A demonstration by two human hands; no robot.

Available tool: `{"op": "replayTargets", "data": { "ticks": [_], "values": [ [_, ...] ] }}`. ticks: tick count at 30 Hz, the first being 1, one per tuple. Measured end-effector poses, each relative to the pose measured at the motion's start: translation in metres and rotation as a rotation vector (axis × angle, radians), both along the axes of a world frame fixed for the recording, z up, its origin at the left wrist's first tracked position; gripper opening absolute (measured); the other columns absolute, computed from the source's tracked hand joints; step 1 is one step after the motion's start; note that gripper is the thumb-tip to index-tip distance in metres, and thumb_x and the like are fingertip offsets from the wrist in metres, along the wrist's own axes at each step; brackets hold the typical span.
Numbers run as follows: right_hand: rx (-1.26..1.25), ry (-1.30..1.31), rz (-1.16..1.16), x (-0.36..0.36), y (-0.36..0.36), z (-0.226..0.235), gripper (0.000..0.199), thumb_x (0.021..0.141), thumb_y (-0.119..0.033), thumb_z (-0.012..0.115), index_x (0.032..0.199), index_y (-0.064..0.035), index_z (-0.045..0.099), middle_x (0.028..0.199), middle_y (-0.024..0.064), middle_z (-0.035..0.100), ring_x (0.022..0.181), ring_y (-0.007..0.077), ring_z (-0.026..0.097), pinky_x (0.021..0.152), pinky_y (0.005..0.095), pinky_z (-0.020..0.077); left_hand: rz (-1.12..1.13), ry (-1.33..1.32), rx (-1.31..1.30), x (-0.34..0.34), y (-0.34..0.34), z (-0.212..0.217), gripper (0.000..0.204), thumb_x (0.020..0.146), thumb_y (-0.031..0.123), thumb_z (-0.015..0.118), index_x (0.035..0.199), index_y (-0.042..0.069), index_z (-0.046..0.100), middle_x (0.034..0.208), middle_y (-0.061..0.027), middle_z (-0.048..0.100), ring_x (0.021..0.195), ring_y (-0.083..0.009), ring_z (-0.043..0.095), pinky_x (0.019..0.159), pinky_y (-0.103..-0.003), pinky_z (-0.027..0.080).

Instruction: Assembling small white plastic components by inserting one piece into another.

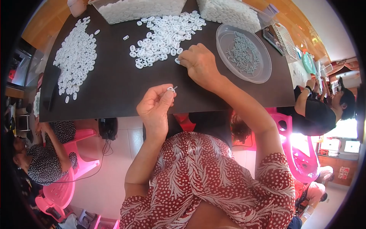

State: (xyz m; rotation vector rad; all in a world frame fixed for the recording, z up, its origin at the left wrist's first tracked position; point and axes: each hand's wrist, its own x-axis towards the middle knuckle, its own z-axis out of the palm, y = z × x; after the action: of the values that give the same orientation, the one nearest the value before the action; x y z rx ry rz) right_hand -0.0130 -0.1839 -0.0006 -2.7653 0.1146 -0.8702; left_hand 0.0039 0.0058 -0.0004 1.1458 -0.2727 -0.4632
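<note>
Here we pinch one white ring [171, 89] in our left hand [154, 108]. Our right hand [198, 63] closes fingertips on another ring [177, 60] (edge of the middle one of two loose ring piles [164, 36]), beside one clear dish [244, 53].

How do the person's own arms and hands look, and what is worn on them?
Both forearms are bare. The left hand and right hand wear no gloves, and no rings or watch are visible. Short sleeves of a red blouse, with white dots and a white leaf pattern, cover the upper arms.

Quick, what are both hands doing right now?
Left hand: closed, pinching a small white ring with a grey pin in it.
Right hand: fingertips closed on a white ring at the pile's edge.
</note>
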Motion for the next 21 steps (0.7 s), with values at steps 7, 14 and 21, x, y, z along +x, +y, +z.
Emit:
{"op": "replayTargets", "data": {
  "ticks": [7,14,21],
  "values": [
    [0.043,0.036,-0.089,-0.005,0.003,0.003,0.004,0.075,-0.009,0.067,0.079,-0.0078,0.066,0.073,0.0089,0.055,0.074,0.0283,0.052,0.065,0.0394,0.0429,-0.043,-0.005,-0.044,0.002,-0.001,-0.002,0.016,0.087,0.004,0.064,0.100,-0.004,0.064,0.087,-0.0053,0.064,0.075,-0.0082,0.058,0.063,-0.020,0.046],
    [0.134,0.024,-0.034,0.000,0.008,0.002,0.010,0.071,-0.009,0.070,0.074,-0.0056,0.061,0.075,0.0114,0.054,0.078,0.0315,0.051,0.063,0.0442,0.0429,-0.007,-0.027,-0.041,0.001,-0.004,0.002,0.016,0.086,0.002,0.064,0.100,-0.004,0.065,0.081,-0.0062,0.064,0.069,-0.0101,0.058,0.059,-0.022,0.046],
    [0.613,0.218,-0.018,-0.014,0.016,0.017,0.014,0.073,-0.009,0.071,0.082,-0.0034,0.063,0.073,0.0086,0.062,0.071,0.0230,0.057,0.064,0.0351,0.0465,0.007,-0.030,-0.035,0.001,-0.003,0.003,0.017,0.086,0.001,0.063,0.101,-0.004,0.065,0.080,-0.0065,0.064,0.068,-0.0101,0.058,0.057,-0.021,0.046]
  ]
}}
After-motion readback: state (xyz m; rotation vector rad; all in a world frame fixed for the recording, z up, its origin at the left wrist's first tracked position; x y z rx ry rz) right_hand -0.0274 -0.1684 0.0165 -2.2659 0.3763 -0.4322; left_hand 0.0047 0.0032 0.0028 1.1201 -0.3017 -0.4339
